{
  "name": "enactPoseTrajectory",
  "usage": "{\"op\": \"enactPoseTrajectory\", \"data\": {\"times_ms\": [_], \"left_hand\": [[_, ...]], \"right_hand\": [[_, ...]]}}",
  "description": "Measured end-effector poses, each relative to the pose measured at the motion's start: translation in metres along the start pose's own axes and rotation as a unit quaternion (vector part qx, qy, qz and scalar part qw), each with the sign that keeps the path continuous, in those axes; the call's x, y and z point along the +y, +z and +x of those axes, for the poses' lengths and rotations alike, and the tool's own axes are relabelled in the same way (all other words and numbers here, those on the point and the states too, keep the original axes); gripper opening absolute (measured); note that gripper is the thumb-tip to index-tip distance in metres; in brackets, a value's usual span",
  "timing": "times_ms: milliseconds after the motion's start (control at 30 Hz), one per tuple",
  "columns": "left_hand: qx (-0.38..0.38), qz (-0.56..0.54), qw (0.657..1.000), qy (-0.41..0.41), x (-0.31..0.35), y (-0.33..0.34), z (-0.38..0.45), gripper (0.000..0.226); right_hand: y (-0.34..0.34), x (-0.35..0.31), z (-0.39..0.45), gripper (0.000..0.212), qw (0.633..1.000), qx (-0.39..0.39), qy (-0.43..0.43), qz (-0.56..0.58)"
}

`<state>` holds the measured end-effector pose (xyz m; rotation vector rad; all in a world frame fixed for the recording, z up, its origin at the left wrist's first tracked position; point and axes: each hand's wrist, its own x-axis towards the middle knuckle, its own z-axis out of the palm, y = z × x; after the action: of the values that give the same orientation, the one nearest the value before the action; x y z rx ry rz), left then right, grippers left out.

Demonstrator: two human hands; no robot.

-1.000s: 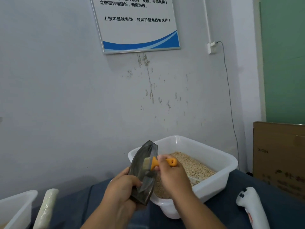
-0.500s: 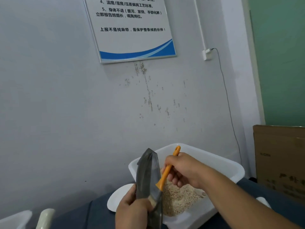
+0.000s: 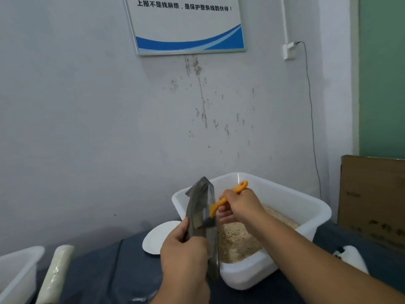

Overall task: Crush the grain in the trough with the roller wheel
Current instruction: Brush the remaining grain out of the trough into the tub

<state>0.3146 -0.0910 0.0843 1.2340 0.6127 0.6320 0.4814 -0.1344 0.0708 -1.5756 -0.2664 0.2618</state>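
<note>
Grey wall [image 3: 87,106] fills the upper frame. At lower centre, a dark trough [image 3: 202,218] is gripped upright by the left hand [image 3: 186,255] over a grain-filled tub [image 3: 306,207]; an orange brush [image 3: 228,199] is pinched against it by the right hand [image 3: 241,205].

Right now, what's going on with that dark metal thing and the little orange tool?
A person's left hand holds a dark boat-shaped trough tipped up on end over a white tub of grain. The right hand holds an orange-handled brush with its head inside the trough, seemingly sweeping it out. No roller wheel is in sight.
</note>
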Motion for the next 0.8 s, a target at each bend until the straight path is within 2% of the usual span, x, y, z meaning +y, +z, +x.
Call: {"op": "enactPoseTrajectory", "data": {"times_ms": [67,133,167,267,300,333,433,533,633,733,800], "left_hand": [[0.008,-0.009,1.000,-0.008,0.000,0.002,-0.002,0.059],[0.004,-0.004,1.000,-0.013,0.000,0.002,-0.001,0.061],[0.005,0.002,1.000,-0.014,0.000,0.002,0.000,0.061],[0.002,0.006,1.000,-0.010,-0.002,0.001,0.003,0.063],[0.002,0.009,1.000,-0.008,-0.002,0.001,0.003,0.063],[0.001,0.018,1.000,-0.004,-0.004,0.000,0.004,0.064],[-0.001,0.055,0.998,0.033,-0.006,-0.002,0.005,0.062],[-0.002,0.072,0.996,0.052,-0.004,-0.001,0.006,0.057],[0.002,0.069,0.996,0.051,-0.001,0.000,0.007,0.057],[0.003,0.077,0.996,0.054,-0.001,0.001,0.008,0.054],[0.005,0.071,0.996,0.052,-0.002,0.002,0.009,0.052]], "right_hand": [[-0.013,-0.005,0.001,0.032,0.995,0.082,-0.050,-0.040],[-0.029,-0.012,0.000,0.027,0.993,0.091,-0.070,-0.005],[-0.036,-0.014,-0.001,0.024,0.996,0.052,-0.066,0.019],[-0.037,-0.014,-0.007,0.026,0.985,-0.164,-0.018,0.039],[-0.033,-0.012,-0.006,0.028,0.977,-0.211,-0.006,0.033],[-0.029,-0.011,-0.002,0.028,0.974,-0.224,0.001,0.024],[-0.017,-0.005,0.015,0.024,0.985,-0.171,0.022,0.004],[-0.008,-0.001,0.033,0.022,0.997,-0.074,0.032,0.015],[-0.003,0.001,0.046,0.025,0.999,0.025,-0.024,0.024],[-0.011,-0.002,0.043,0.031,0.985,0.135,-0.098,-0.049],[-0.017,-0.006,0.040,0.028,0.990,0.103,-0.093,0.008]]}}
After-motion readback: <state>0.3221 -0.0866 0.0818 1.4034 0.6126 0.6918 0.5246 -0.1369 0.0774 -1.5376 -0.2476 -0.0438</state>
